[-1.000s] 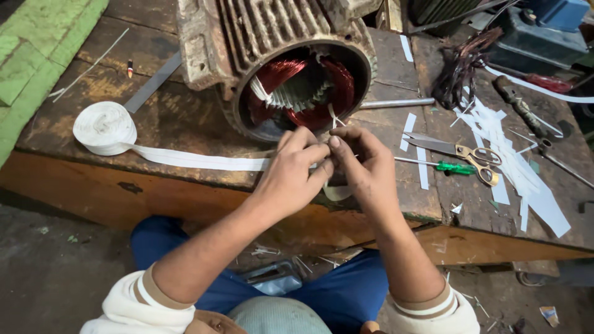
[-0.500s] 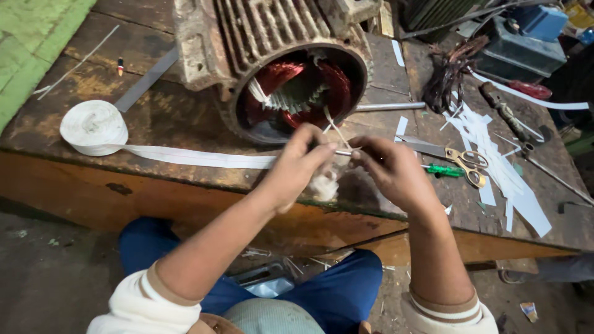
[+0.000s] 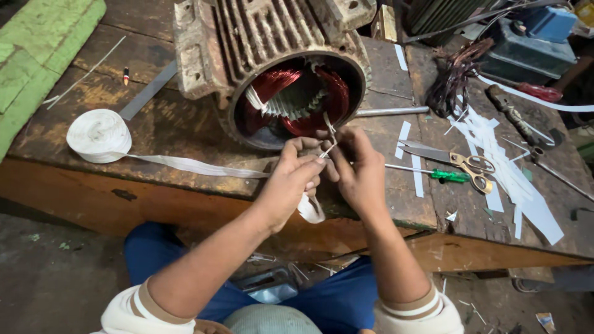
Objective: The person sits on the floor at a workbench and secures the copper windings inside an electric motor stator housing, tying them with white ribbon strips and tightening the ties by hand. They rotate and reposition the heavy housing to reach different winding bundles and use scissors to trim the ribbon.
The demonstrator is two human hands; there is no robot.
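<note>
A rusty finned motor housing (image 3: 260, 37) lies on a worn wooden bench (image 3: 173, 130), its open end facing me with red copper windings (image 3: 337, 93) inside. My left hand (image 3: 294, 170) and my right hand (image 3: 356, 164) meet just in front of the opening. Both pinch a thin white tape strand (image 3: 328, 133) that runs up into the windings. A strip of white tape (image 3: 192, 166) leads from a white tape roll (image 3: 98, 135) at the left to my left hand, and a loose end (image 3: 310, 210) hangs below it.
Yellow-handled scissors (image 3: 461, 161) and a green-handled screwdriver (image 3: 433, 174) lie right of my hands. White paper strips (image 3: 513, 179), a wire bundle (image 3: 455, 77), a metal rod (image 3: 393, 112) and tools fill the right side. Green cloth (image 3: 37, 55) covers the far left.
My hands separated half a second ago, the right one pulling rightward, and have come back together at the housing opening. The view has shifted slightly.
</note>
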